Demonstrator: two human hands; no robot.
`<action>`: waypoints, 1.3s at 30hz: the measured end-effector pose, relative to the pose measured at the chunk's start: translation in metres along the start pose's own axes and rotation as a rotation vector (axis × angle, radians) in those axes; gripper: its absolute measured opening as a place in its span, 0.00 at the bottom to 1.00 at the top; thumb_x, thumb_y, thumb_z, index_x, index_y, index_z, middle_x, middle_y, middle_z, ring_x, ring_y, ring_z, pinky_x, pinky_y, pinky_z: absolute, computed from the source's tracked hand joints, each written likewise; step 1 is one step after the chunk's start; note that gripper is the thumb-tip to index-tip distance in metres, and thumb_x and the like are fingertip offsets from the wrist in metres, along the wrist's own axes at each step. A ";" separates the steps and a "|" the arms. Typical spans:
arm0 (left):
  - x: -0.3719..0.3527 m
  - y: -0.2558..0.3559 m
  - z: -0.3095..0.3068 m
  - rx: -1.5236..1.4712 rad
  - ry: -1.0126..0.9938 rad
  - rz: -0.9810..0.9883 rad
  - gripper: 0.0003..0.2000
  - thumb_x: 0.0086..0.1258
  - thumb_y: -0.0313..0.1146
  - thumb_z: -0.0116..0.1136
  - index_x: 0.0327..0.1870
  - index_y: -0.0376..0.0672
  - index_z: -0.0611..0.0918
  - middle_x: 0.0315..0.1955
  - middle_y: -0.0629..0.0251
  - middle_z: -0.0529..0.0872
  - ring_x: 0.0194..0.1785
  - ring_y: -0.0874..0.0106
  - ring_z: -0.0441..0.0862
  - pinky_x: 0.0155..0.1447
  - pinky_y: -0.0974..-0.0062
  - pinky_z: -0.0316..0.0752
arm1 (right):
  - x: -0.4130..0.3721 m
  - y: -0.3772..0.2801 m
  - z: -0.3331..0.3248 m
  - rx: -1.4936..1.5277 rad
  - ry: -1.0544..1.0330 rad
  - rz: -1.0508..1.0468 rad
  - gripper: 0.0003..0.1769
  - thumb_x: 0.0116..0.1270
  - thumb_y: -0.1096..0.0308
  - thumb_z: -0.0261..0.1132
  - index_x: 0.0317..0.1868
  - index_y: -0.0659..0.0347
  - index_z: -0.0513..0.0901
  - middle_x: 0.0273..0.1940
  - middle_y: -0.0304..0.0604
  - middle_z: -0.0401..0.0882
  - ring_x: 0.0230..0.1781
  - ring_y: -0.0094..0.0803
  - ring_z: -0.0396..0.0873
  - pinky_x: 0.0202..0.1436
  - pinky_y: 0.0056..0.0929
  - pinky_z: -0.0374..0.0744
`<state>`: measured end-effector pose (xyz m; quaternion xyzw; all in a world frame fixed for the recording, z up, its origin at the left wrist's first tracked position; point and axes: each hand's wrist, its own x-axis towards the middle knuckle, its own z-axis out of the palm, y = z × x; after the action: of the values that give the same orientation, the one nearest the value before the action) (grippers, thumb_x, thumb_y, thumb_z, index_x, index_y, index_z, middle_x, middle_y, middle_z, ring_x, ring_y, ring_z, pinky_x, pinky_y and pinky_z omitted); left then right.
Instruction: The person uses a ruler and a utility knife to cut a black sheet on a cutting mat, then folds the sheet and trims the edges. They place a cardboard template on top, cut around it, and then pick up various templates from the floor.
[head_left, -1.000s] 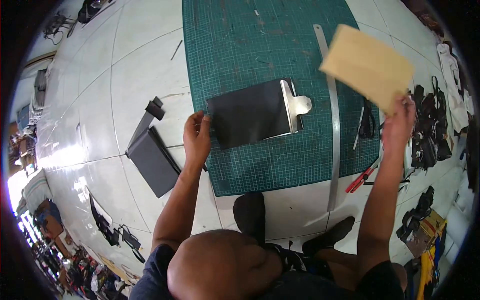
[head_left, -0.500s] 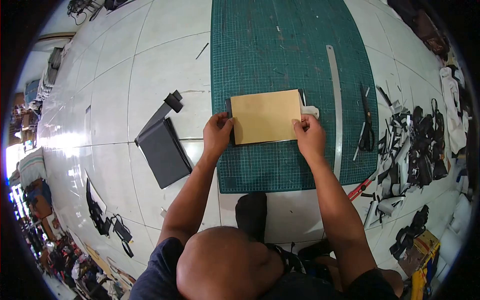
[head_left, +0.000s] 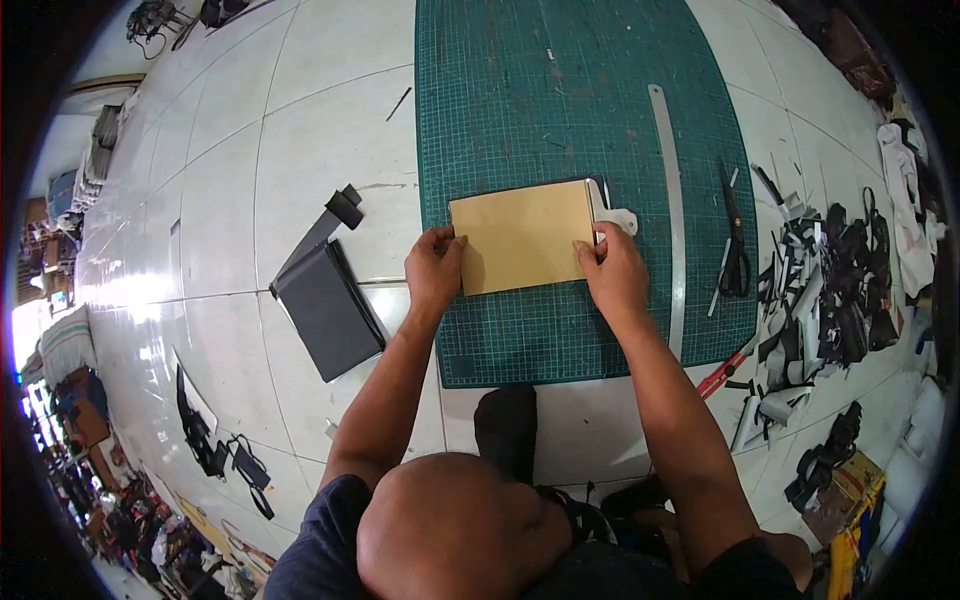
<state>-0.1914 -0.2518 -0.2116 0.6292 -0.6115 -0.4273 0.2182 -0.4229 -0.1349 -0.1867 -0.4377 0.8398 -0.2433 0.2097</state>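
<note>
A flat tan rectangular board (head_left: pixel 525 238) lies over a thin dark sheet on the green cutting mat (head_left: pixel 530 340). Only a dark rim of that sheet shows along the top and right. My left hand (head_left: pixel 434 268) pinches the board's left edge, thumb on top and fingers curled at the side. At the opposite edge, my right hand (head_left: pixel 614 268) grips with its thumb on the tan face, its fingers beside a pale metal clip (head_left: pixel 622 217). The clip sticks out to the right from under the board, partly hidden by the right hand.
Right of the board lie a steel ruler (head_left: pixel 669 180), black scissors (head_left: pixel 735 255) and a red-handled cutter (head_left: pixel 727 375). Farther right is a heap of black and white scraps (head_left: pixel 835 290). A stack of black sheets (head_left: pixel 330 310) with a folded black strip sits on the tiles at left.
The tan board has slid slightly left, covering the dark strip that showed at its left edge. More of the clip shows at the right. Both hands keep hold of the board's edges.
</note>
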 end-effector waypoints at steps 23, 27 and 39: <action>0.002 0.005 -0.002 0.150 -0.006 0.066 0.13 0.70 0.33 0.64 0.48 0.33 0.84 0.36 0.57 0.88 0.41 0.67 0.86 0.46 0.69 0.80 | -0.001 0.000 0.000 -0.174 -0.014 -0.119 0.19 0.72 0.60 0.64 0.61 0.53 0.78 0.47 0.48 0.79 0.46 0.44 0.84 0.44 0.43 0.85; 0.002 0.001 -0.003 0.126 -0.012 0.080 0.13 0.70 0.33 0.65 0.48 0.33 0.83 0.36 0.57 0.88 0.39 0.69 0.86 0.45 0.68 0.80 | 0.001 0.003 0.003 -0.207 0.030 -0.147 0.20 0.71 0.58 0.65 0.60 0.52 0.80 0.45 0.45 0.80 0.43 0.42 0.85 0.42 0.42 0.85; 0.001 0.012 -0.002 0.228 0.003 0.083 0.19 0.66 0.31 0.64 0.58 0.39 0.79 0.45 0.53 0.85 0.49 0.58 0.84 0.51 0.61 0.78 | 0.003 0.003 0.001 -0.168 0.007 -0.167 0.19 0.70 0.61 0.66 0.59 0.55 0.79 0.47 0.48 0.80 0.48 0.44 0.84 0.45 0.42 0.85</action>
<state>-0.1969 -0.2553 -0.2007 0.6249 -0.6812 -0.3446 0.1636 -0.4253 -0.1360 -0.1896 -0.5212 0.8186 -0.1902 0.1482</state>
